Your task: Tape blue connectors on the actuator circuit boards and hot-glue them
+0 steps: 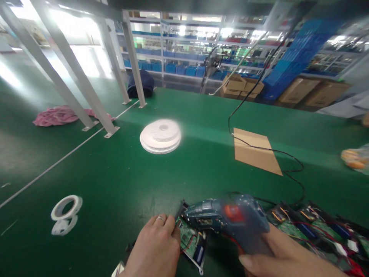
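Observation:
My left hand (158, 244) grips the edge of a small unit with a green circuit board (188, 236) in a dark frame. A dark blue cylinder and red wires show on the unit. My right hand (284, 252) is wrapped round the handle of a dark blue pistol-grip power tool (210, 215) with a red patch on its side. The tool lies nearly level, its nose pointing left over the unit's upper corner. Whether the tip touches the unit, I cannot tell. My left fingertips are partly hidden behind the unit.
Several similar circuit board units (314, 227) lie at the lower right. A black cable (288, 154) crosses a cardboard sheet (253, 150) on the green surface. White reels (160, 135) sit mid-surface, tape rolls (66, 207) at left. White posts (72, 69) stand left; shelving (184, 50) is behind.

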`<state>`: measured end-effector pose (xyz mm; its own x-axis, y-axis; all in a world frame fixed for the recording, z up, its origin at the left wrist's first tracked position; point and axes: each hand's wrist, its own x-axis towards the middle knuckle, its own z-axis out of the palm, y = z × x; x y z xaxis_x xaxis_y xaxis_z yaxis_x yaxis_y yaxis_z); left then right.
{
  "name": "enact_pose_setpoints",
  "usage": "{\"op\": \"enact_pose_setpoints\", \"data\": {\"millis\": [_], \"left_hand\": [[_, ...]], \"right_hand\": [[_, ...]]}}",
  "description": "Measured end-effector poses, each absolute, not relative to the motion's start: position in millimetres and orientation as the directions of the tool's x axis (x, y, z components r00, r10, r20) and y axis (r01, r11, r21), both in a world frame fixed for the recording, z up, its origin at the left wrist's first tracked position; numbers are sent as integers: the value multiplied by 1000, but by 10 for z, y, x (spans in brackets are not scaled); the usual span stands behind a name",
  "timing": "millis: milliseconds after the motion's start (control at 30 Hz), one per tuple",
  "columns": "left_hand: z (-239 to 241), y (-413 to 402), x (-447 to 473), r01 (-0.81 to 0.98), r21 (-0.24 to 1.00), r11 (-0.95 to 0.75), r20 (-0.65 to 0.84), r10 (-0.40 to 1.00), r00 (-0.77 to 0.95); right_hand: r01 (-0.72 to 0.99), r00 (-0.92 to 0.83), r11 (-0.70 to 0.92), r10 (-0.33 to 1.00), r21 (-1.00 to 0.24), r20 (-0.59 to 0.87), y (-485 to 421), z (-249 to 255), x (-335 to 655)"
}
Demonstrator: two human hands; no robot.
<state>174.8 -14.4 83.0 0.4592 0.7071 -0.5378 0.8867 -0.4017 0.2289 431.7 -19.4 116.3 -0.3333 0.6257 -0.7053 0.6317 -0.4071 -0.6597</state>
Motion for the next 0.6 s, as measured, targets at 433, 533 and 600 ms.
{"op": "enact_pose_setpoints", "data": {"millis": [433,533,600], "left_hand": [[865,-144,1740,889,231,-395,-533,713,456],[881,-135,1748,885,230,-406,-520,717,464],[884,-130,1752,884,230,-407,-516,719,465]], "right_hand": [[665,-346,-371,617,-649,-707,-114,1174,4310],[654,-357,-366,622,-662,-697,-107,1143,4314],[647,-363,-369,620,-667,-695,-110,1110,4328]]}}
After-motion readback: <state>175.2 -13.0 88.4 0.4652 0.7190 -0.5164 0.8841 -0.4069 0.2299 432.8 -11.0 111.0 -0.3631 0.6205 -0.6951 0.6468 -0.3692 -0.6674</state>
